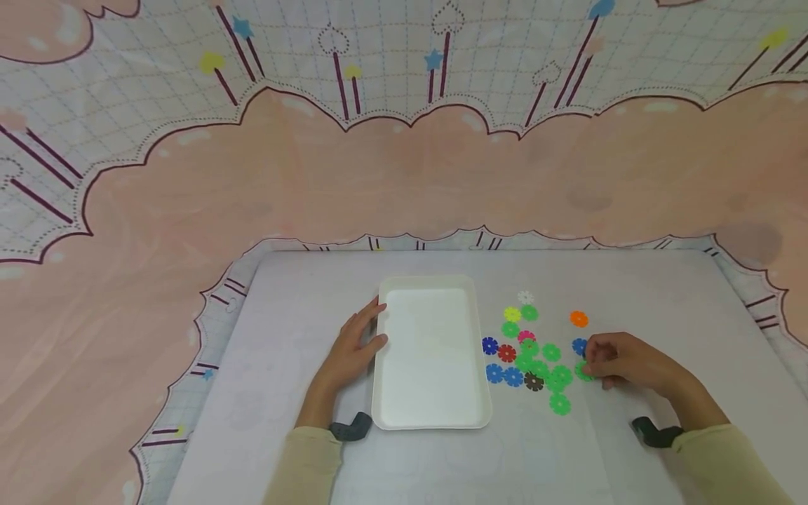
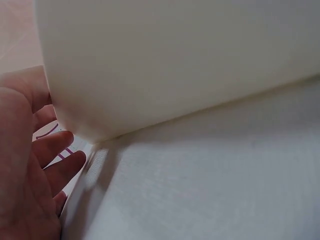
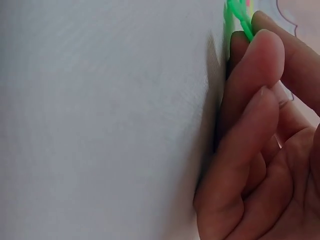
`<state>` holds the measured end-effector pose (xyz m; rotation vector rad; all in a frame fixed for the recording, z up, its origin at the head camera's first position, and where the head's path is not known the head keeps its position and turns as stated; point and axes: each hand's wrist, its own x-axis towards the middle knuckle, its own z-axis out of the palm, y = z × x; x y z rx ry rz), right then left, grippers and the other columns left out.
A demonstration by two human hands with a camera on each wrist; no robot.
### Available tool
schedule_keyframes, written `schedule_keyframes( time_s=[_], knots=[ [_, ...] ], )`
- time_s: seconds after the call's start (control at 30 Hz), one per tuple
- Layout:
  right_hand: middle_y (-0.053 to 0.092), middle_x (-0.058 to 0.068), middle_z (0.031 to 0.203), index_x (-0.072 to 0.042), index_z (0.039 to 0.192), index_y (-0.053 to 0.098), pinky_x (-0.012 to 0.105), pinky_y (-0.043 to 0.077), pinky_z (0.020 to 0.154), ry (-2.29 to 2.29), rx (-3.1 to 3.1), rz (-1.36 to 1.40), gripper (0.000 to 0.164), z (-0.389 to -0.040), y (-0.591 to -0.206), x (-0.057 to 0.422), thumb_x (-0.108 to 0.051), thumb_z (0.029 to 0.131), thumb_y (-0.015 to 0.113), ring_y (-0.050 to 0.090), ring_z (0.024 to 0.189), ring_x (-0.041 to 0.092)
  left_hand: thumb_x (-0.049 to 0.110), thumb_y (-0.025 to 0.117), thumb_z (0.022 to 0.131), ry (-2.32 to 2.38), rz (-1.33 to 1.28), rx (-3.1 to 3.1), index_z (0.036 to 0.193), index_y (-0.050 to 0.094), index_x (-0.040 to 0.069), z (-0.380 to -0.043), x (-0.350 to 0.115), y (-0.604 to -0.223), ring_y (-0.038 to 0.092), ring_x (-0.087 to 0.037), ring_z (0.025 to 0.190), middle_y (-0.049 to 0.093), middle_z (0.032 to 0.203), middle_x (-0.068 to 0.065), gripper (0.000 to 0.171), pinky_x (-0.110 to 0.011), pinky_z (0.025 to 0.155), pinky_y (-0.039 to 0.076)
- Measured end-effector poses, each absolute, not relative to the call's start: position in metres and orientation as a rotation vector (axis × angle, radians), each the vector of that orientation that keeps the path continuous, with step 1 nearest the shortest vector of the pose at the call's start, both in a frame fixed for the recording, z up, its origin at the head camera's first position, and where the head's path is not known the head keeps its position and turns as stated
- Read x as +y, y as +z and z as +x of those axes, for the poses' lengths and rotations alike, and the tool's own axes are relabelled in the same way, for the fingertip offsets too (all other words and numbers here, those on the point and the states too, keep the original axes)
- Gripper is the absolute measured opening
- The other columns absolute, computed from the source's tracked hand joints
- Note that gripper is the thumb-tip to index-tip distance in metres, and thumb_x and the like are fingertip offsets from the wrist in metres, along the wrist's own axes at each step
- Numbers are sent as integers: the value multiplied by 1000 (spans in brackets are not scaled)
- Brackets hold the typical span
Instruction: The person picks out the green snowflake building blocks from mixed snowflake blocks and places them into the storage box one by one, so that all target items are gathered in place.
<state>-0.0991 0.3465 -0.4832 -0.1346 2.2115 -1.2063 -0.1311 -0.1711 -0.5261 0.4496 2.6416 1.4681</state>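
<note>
A white rectangular tray [image 1: 432, 422] lies in the middle of the table, with nothing in it. My left hand [image 1: 352, 348] rests at its left side, fingertips and thumb on the rim. In the left wrist view, the fingers [image 2: 52, 148] lie loosely by the tray's pale wall [image 2: 165, 60]. My right hand [image 1: 631, 361] is right of the scattered pieces, pinching a green notched plastic disc [image 1: 583, 372] at the fingertips. That green disc [image 3: 242, 19] shows tilted at the top of the right wrist view. Just beyond the fingers is a blue disc [image 1: 578, 346].
Between tray and right hand lies a loose cluster of discs, mostly green [image 1: 560, 404], with blue [image 1: 494, 373], red [image 1: 507, 353], yellow [image 1: 512, 314] and brown [image 1: 534, 381] ones. An orange disc [image 1: 578, 319] lies apart. A patterned cloth [image 1: 404, 175] hangs behind the table [image 1: 303, 280].
</note>
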Motion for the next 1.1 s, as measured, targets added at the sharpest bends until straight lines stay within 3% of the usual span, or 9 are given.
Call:
schedule_keyframes(
  time_s=[0.17, 0.37, 0.6, 0.83, 1.1],
  knots=[
    [58, 5, 79, 1, 102, 60, 27, 53, 60, -1245, 2212, -94, 30, -98, -482, 348, -24, 93, 75, 60, 67, 19, 19, 64, 98, 1467, 447, 2642, 154, 45, 21, -130, -170, -525, 24, -27, 157, 29, 169, 2, 59, -54, 129, 8],
    [55, 1, 75, 2, 105, 60, 27, 48, 57, -1295, 2194, -80, 30, -99, -476, 345, -24, 95, 72, 55, 65, 17, 25, 70, 95, 1460, 470, 2654, 153, 47, 20, -131, -170, -525, 21, -29, 158, 21, 171, 5, 63, -63, 126, 13],
    [59, 2, 77, -1, 108, 60, 25, 48, 58, -1321, 2240, -7, 33, -108, -468, 328, -27, 94, 74, 59, 69, 16, 30, 71, 94, 1412, 527, 2681, 154, 46, 21, -133, -169, -526, 21, -26, 158, 18, 172, 5, 66, -60, 127, 5],
    [57, 1, 78, 0, 111, 60, 26, 48, 60, -1341, 2237, -13, 35, -114, -462, 307, -28, 94, 73, 59, 71, 17, 29, 70, 94, 1399, 537, 2684, 155, 45, 20, -134, -170, -528, 20, -26, 159, 17, 172, 4, 66, -60, 127, 6],
    [61, 10, 80, -3, 109, 62, 27, 51, 60, -1358, 2232, -46, 35, -122, -459, 278, -32, 93, 74, 60, 73, 21, 29, 70, 93, 1402, 458, 2673, 156, 43, 20, -131, -168, -527, 19, -30, 159, 17, 172, 5, 69, -65, 125, 11]
  ],
)
